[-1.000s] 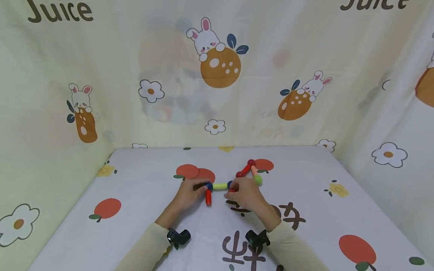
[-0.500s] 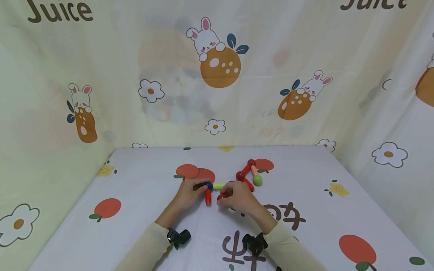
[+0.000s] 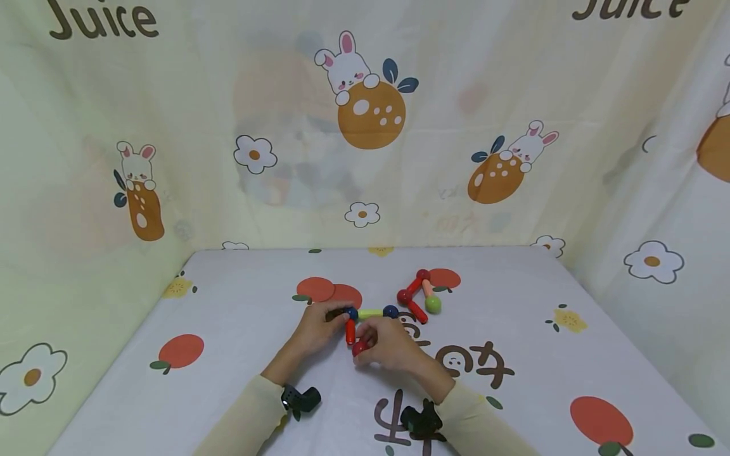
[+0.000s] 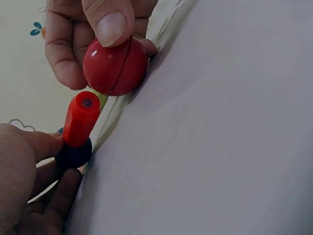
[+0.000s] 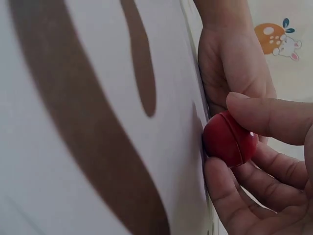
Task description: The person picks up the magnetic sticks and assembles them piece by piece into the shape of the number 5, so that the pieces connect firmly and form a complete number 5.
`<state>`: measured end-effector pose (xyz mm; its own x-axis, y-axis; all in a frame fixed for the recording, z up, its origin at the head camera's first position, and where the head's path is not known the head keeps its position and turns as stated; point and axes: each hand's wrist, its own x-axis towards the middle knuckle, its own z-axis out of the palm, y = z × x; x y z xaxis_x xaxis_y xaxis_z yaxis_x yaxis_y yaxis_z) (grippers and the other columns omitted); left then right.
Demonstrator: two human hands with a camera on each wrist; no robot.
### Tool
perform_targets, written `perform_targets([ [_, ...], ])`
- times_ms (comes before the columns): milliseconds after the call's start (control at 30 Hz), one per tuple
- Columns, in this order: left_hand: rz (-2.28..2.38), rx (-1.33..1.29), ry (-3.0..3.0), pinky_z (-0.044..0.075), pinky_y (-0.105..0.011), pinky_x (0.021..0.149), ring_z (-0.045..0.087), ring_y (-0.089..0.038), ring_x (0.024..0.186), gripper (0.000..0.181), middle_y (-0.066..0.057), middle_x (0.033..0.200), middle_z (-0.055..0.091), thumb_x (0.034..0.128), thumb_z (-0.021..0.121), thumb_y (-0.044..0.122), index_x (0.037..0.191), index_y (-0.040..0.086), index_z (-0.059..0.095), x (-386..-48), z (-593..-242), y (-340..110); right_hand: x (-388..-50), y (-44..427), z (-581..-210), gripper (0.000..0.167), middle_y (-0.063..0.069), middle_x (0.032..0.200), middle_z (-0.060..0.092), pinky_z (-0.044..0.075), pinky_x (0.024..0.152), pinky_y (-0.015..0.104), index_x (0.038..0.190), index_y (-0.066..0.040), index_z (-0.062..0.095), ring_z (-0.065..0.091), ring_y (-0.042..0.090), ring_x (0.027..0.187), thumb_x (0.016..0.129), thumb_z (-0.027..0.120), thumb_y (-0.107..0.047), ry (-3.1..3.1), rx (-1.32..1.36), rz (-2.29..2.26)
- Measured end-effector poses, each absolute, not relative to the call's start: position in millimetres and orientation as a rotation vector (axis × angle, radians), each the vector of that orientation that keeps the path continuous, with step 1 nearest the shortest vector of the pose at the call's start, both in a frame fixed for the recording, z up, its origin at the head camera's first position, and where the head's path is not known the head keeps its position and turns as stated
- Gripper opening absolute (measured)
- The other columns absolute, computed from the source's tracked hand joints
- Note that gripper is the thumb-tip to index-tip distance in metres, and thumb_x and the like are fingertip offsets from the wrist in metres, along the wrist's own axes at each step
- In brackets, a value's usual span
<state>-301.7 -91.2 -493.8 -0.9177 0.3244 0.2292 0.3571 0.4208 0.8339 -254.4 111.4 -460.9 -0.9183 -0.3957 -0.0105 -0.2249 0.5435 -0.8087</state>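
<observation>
Thumb and fingers of the left hand (image 3: pixel 315 327) pinch a dark blue ball (image 4: pixel 74 154) from which a red rod (image 3: pixel 350 331) points toward the table's front. A yellow-green rod (image 3: pixel 371 313) links that ball to a second blue ball (image 3: pixel 390 311) on the right. The right hand (image 3: pixel 393 345) holds a red ball (image 5: pixel 230 139) between thumb and fingers, close to the red rod's free end; in the left wrist view a small gap shows between the ball (image 4: pixel 115 67) and the rod (image 4: pixel 81 117).
Behind and to the right lies a joined piece: red balls (image 3: pixel 404 296), red rods (image 3: pixel 417 311), a pinkish rod (image 3: pixel 428 288) and a green ball (image 3: pixel 433 304). A printed cloth covers the table (image 3: pixel 239 278), with a patterned curtain (image 3: pixel 433 209) behind.
The right hand has moved left and nearer the front, away from the second blue ball, carrying the red ball to the red rod's end. The left hand has stayed in place.
</observation>
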Motion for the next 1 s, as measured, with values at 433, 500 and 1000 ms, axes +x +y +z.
perform_targets([
  [433, -1.546, -0.626, -2.624, 0.054, -0.041, 0.1, 0.066, -0.025, 0.114, 0.033, -0.007, 0.123, 0.071, 0.0988, 0.065, 0.007, 0.131, 0.007, 0.068, -301.1, -492.7, -90.7, -250.5, 106.9, -460.6, 0.038, 0.002, 0.092, 0.066, 0.055, 0.075, 0.028, 0.104, -0.007, 0.067, 0.061, 0.017, 0.083, 0.074, 0.089, -0.006, 2.571, -0.573, -1.326],
  [500, -1.548, -0.627, -2.624, 0.054, -0.041, 0.1, 0.066, -0.025, 0.114, 0.033, -0.007, 0.123, 0.071, 0.099, 0.064, 0.007, 0.131, 0.007, 0.068, -301.1, -492.4, -90.5, -250.3, 106.7, -460.3, 0.037, 0.002, 0.091, 0.066, 0.055, 0.075, 0.028, 0.104, -0.007, 0.066, 0.061, 0.017, 0.083, 0.074, 0.088, -0.006, 2.568, -0.573, -1.329],
  [1000, -1.556, -0.629, -2.624, 0.054, -0.041, 0.1, 0.066, -0.025, 0.113, 0.032, -0.006, 0.122, 0.071, 0.099, 0.064, 0.007, 0.131, 0.007, 0.068, -302.0, -493.4, -91.5, -250.8, 108.5, -458.3, 0.032, 0.001, 0.093, 0.066, 0.054, 0.076, 0.028, 0.105, -0.01, 0.067, 0.061, 0.017, 0.084, 0.079, 0.087, -0.011, 2.577, -0.572, -1.309],
])
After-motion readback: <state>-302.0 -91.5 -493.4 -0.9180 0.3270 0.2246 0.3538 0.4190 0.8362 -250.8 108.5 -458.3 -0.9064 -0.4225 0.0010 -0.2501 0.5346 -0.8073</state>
